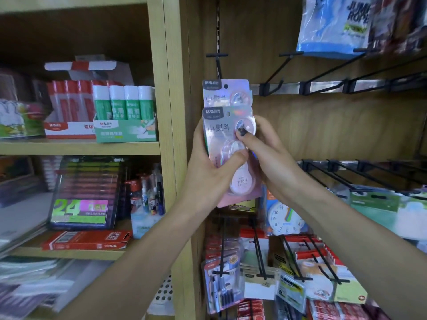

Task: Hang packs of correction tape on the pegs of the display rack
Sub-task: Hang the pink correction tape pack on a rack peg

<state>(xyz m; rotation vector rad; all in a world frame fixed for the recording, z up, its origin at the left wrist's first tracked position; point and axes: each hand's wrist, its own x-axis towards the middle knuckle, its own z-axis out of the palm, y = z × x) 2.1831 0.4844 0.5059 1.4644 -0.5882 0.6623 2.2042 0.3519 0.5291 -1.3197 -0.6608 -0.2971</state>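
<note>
Two pink, shiny packs of correction tape are held in front of the wooden display rack. The front pack (221, 135) overlaps the rear pack (225, 93), which sticks out above it. My left hand (208, 167) grips the packs from the left, thumb across the front blister. My right hand (268, 155) holds them from the right, fingertips on the front pack's upper blister. An empty black peg (217, 56) juts out just above the packs. More empty pegs (288, 63) hang on a metal rail (323, 85) to the right.
A wooden upright (175, 135) separates the rack from shelves with glue bottles (124, 105) and boxed stationery on the left. Jump rope bags (335, 26) hang top right. Lower pegs (258, 250) carry assorted packs and a clock toy (284, 218).
</note>
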